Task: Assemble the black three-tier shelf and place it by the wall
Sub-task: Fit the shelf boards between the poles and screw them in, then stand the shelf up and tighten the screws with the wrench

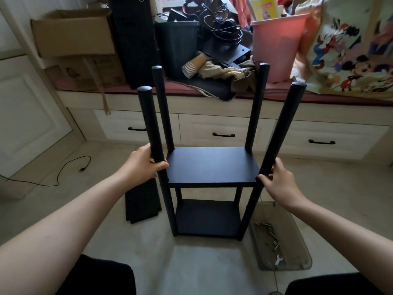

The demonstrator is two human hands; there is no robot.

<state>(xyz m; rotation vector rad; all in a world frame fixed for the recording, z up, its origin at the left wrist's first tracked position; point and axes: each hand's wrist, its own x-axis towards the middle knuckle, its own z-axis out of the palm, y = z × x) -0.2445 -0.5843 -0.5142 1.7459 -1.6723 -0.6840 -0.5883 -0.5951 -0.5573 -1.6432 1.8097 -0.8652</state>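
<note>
The black shelf frame [212,167] stands upright on the tiled floor in front of me, with two boards fitted and four round posts rising above the upper board. My left hand [143,165] grips the near left post [150,124] just above the upper board. My right hand [278,184] holds the near right post [278,133] at the board's corner. A loose black shelf board [142,201] lies flat on the floor to the left of the frame.
A clear plastic tray [280,241] with bolts and a small wrench sits on the floor at the right. Behind stands a drawer bench [212,128] piled with cardboard boxes, a pink bin [276,47], cables and paper cups. A black cable [63,173] lies at the left.
</note>
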